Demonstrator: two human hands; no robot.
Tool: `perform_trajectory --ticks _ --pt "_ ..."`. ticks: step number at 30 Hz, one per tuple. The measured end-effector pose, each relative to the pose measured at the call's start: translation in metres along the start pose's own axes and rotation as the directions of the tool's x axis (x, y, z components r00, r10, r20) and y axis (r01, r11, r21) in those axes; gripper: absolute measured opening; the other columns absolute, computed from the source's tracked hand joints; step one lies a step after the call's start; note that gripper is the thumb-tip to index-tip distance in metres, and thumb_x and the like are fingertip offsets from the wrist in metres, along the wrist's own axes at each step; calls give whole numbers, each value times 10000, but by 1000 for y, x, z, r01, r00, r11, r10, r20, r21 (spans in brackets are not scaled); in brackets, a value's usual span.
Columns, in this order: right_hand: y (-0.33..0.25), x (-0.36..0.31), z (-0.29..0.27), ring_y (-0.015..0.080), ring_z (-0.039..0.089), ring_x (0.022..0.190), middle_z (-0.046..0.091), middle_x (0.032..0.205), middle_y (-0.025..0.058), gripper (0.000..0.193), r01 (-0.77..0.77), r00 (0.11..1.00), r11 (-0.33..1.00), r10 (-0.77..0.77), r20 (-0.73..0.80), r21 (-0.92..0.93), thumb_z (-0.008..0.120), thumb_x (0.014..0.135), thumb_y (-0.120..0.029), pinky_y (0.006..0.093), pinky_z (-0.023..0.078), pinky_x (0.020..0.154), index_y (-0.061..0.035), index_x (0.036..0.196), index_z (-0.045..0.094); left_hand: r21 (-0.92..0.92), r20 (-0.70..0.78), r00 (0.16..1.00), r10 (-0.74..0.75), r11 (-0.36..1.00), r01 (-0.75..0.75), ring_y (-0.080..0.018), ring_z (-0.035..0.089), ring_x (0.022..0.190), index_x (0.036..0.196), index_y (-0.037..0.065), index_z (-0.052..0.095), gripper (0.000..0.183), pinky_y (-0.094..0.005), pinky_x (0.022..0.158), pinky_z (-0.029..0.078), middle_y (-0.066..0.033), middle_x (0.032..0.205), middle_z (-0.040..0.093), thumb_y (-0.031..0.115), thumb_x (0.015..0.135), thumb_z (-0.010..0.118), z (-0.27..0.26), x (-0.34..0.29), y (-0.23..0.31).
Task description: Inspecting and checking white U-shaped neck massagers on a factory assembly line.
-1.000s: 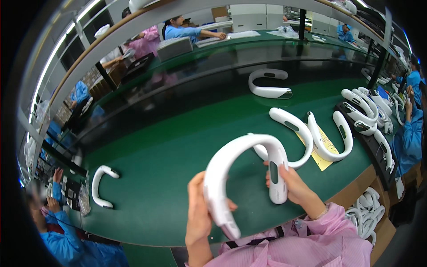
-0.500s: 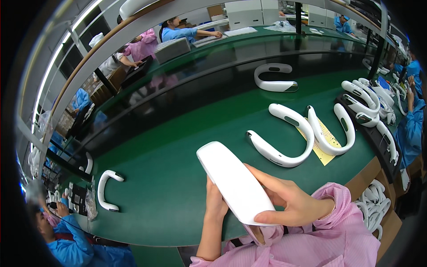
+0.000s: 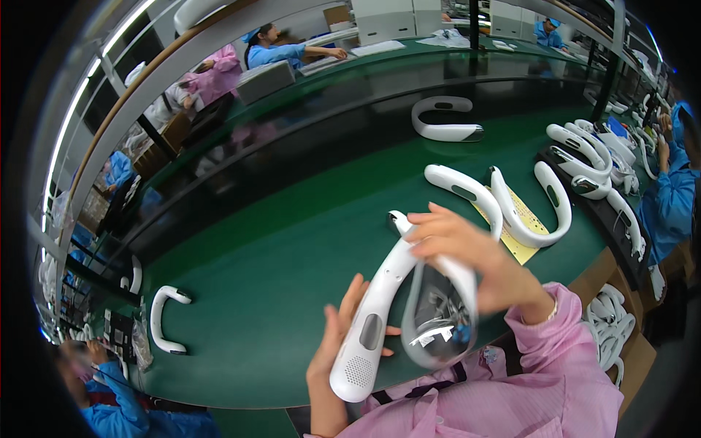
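Observation:
A white U-shaped neck device [image 3: 388, 281] is held over the near edge of the green bench. One arm slants toward me, with a dark oval inset and a dotted grille near its end. The other end shows a wide, glossy dark face with reflections. My left hand [image 3: 334, 344] supports the grille arm from behind, fingertips showing past its right side. Over the bend of the device curls my right hand [image 3: 485, 259], smeared by motion; the device hides part of its grip. Just beyond it lies a similar neck device [image 3: 456, 180], partly covered by my right hand.
Another neck device [image 3: 562, 208] rests on a yellow sheet [image 3: 520, 253]. More stand on a black rack [image 3: 621, 233] at right, above a cardboard box [image 3: 634, 350] of white parts. Single ones lie at far centre [image 3: 445, 133] and left [image 3: 157, 321]. Co-workers sit around.
The device has been turned from its broad plain white face to show its grille arm and dark glossy face. My right hand has moved up from its lower end to the bend.

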State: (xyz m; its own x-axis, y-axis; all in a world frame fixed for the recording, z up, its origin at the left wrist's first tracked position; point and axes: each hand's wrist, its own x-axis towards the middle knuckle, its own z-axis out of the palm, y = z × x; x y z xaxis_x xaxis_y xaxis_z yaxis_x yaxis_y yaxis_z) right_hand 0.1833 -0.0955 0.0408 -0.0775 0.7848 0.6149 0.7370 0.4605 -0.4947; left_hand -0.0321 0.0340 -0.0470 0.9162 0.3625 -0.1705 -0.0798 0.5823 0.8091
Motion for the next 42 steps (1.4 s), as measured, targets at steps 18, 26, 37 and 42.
perform_trajectory --ticks 18,26,37,42 --pt "2 2 4 108 556 769 514 899 55 531 -574 652 222 707 275 788 617 855 -404 259 481 676 -5 1127 397 8 -302 871 387 915 -403 -145 502 611 1019 5 455 439 -290 568 477 -62 719 481 377 825 586 0 20 23" --pt "12 6 14 135 572 692 497 849 87 534 -558 584 60 737 340 828 535 887 -464 285 521 603 8 1068 361 -361 -347 936 58 913 -190 -90 391 436 948 -11 476 398 -211 363 362 -57 633 472 379 886 525 -11 32 32" --pt "31 14 44 123 528 767 505 856 58 442 -407 625 160 766 147 899 643 761 -120 252 449 701 -13 1110 394 -137 -446 811 378 867 -479 -230 542 978 1275 -44 385 655 -348 912 463 -163 1146 512 509 924 391 -27 32 50" --pt "129 62 59 187 513 876 496 918 89 368 -40 598 -19 801 39 999 642 810 -129 330 444 800 0 1070 415 -46 -412 819 400 888 -457 -254 430 1184 1293 -12 407 518 -371 1037 336 -147 1313 422 348 924 457 -50 32 37"
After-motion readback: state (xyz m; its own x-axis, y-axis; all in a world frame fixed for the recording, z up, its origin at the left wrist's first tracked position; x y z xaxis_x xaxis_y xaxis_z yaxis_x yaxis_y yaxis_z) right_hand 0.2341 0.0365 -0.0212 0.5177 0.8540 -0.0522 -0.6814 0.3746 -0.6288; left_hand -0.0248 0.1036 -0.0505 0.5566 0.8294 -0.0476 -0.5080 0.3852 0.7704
